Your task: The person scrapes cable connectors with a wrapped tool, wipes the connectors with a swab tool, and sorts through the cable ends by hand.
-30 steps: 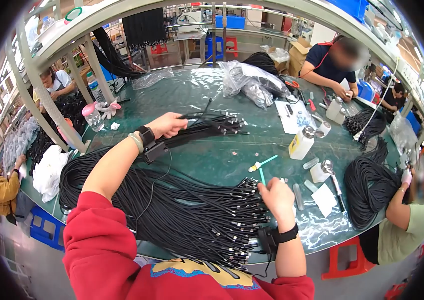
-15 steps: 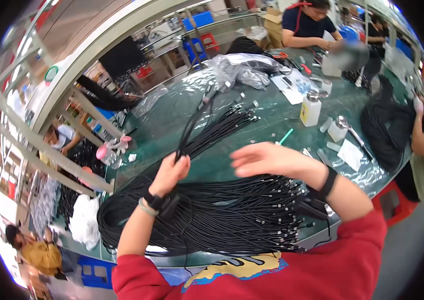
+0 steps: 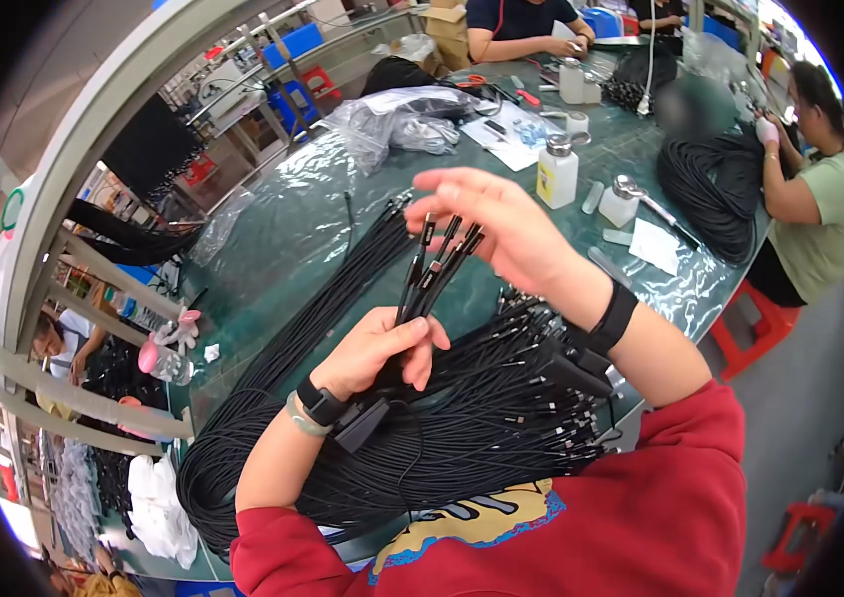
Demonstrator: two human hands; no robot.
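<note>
My left hand [image 3: 374, 352] is closed around a small bunch of black cables [image 3: 426, 279], whose connector ends point up above the thumb. My right hand [image 3: 503, 227] is beside those ends, fingers stretched and apart; whether a fingertip touches a connector is hard to make out. Under my forearms spreads a large pile of black cables [image 3: 442, 453], looped at the left with metal-tipped ends at the right. Another row of cables [image 3: 327, 289] runs diagonally across the green table [image 3: 273, 224] behind my left hand.
White bottles [image 3: 557, 177] and a squat metal-capped bottle [image 3: 620, 204] stand beyond my right hand. Clear plastic bags [image 3: 382, 124] lie at the back. A coiled cable bundle [image 3: 705, 199] is before a co-worker in a green shirt [image 3: 820, 214]. Metal posts [image 3: 19, 289] rise at left.
My left hand has moved right and down with the cables, their ends now close to my right hand. My right hand has risen, and the camera view has shifted right.
</note>
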